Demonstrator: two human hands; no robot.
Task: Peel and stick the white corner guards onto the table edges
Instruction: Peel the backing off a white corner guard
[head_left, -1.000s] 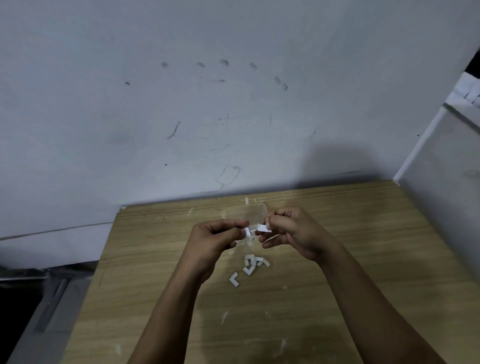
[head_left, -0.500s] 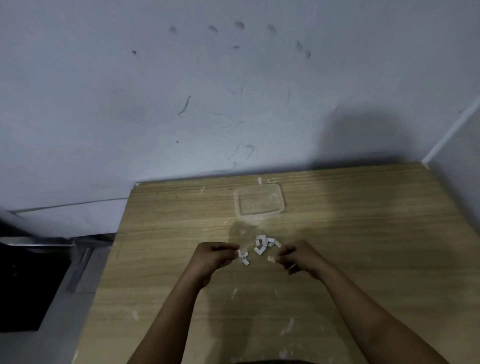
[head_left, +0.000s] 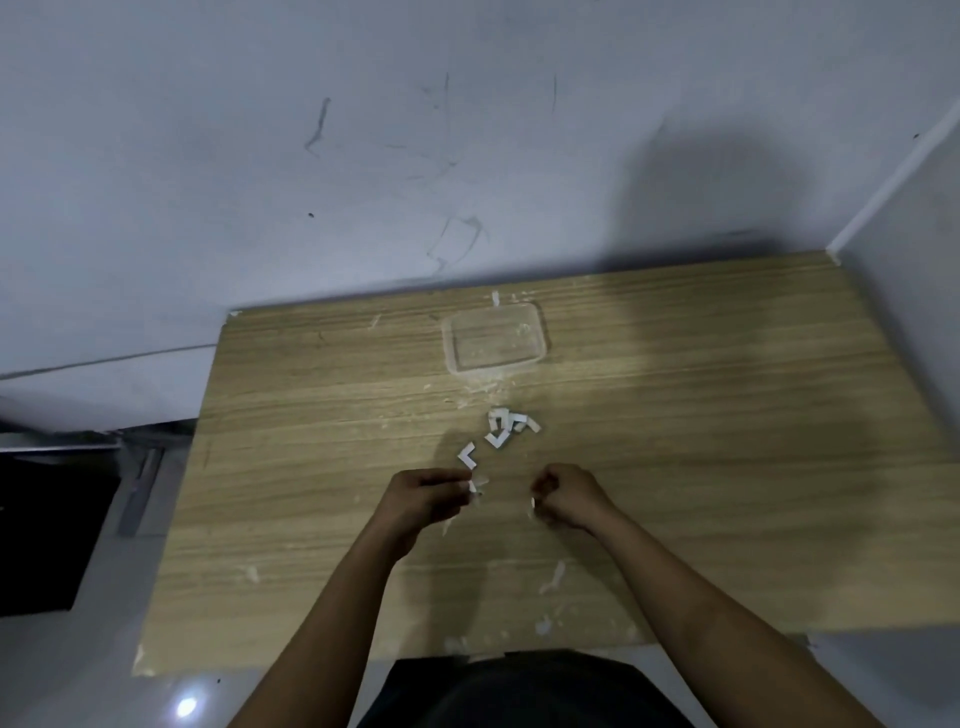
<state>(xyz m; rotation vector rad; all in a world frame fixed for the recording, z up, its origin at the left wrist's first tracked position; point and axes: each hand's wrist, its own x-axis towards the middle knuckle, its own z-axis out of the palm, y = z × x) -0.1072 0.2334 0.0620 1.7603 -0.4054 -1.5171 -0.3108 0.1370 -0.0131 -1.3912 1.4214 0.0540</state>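
Both hands sit low over the table (head_left: 727, 467), left hand (head_left: 423, 496) pinching a small white piece (head_left: 472, 487) and right hand (head_left: 569, 493) pinching another sliver (head_left: 533, 503), both too blurry to identify. Just past them lies one corner guard (head_left: 467, 455), then a pile of guards (head_left: 508, 427), then a clear tub (head_left: 494, 338) by the wall.

You have two hands in view: left hand (head_left: 423, 496), right hand (head_left: 569, 496). One wooden table (head_left: 701, 467). One clear container (head_left: 494, 344) at 12 o'clock. One lone corner guard (head_left: 467, 455); a cluster (head_left: 508, 427) beyond it, count unclear.
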